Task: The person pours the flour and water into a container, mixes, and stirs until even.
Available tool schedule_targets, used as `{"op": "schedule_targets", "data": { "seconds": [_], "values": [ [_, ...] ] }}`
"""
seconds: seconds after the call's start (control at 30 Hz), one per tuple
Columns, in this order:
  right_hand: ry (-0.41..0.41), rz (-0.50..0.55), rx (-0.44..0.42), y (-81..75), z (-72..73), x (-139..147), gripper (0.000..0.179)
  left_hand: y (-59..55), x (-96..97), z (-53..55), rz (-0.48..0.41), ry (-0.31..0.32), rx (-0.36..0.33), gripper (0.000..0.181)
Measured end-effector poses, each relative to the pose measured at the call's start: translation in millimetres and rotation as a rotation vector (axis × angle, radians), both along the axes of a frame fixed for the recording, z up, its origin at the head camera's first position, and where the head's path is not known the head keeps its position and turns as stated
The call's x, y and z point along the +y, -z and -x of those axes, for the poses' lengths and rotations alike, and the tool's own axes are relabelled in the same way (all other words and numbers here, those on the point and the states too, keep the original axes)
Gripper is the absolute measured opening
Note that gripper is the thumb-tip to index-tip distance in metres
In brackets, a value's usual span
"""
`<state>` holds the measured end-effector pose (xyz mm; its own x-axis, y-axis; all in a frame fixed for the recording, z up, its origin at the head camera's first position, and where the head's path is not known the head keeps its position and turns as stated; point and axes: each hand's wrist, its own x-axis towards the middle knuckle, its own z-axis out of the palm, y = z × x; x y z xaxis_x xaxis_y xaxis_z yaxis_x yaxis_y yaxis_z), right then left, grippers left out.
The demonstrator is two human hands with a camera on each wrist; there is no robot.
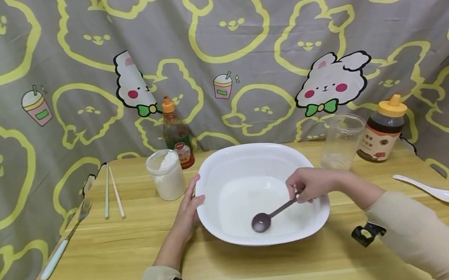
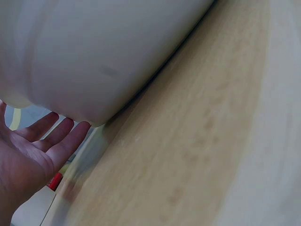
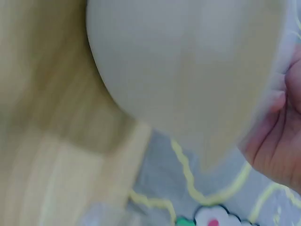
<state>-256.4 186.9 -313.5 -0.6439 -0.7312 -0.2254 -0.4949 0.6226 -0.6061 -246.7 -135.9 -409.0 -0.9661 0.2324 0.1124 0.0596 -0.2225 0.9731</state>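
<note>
A large white basin (image 1: 248,151) stands in the middle of the table with a white substance (image 1: 239,199) at its bottom. My left hand (image 1: 186,215) holds the basin's left side, thumb at the rim; in the left wrist view, fingers (image 2: 68,143) lie against the outer wall. Over the basin's right side, my right hand (image 1: 309,183) grips the handle of a dark brown measuring spoon (image 1: 261,222). The spoon's bowl is low inside the basin, with some white in it. In the right wrist view the basin wall (image 3: 183,70) hides most of the fingers and the spoon.
Behind the left hand are a jar of white powder (image 1: 168,176) and a red sauce bottle (image 1: 177,135). Chopsticks (image 1: 116,192) and a fork (image 1: 65,242) lie left. A clear jar (image 1: 341,143), a dark sauce jar (image 1: 381,131) and a white spoon (image 1: 433,189) are right. A patterned curtain (image 1: 244,47) hangs behind.
</note>
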Motion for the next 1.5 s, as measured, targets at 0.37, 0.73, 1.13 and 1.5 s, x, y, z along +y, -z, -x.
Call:
{"op": "schedule_targets", "data": {
  "seconds": [0.37,0.73,1.13,1.5],
  "values": [
    [0.188,-0.114,0.199,-15.5,22.4,25,0.014,-0.3,-1.9,-0.1,-0.001,0.000,-0.002,0.055],
    [0.323,0.107,0.074,23.2,35.2,-24,0.007,-0.7,-0.4,-0.9,-0.011,-0.007,-0.012,0.055],
    [0.105,0.064,-0.003,16.1,2.0,-22,0.007,0.1,0.0,-1.0,0.010,-0.018,-0.001,0.054],
    [0.182,-0.101,0.270,-14.1,-9.3,30,0.017,1.3,0.9,-0.4,0.017,-0.025,-0.011,0.054]
  ]
}}
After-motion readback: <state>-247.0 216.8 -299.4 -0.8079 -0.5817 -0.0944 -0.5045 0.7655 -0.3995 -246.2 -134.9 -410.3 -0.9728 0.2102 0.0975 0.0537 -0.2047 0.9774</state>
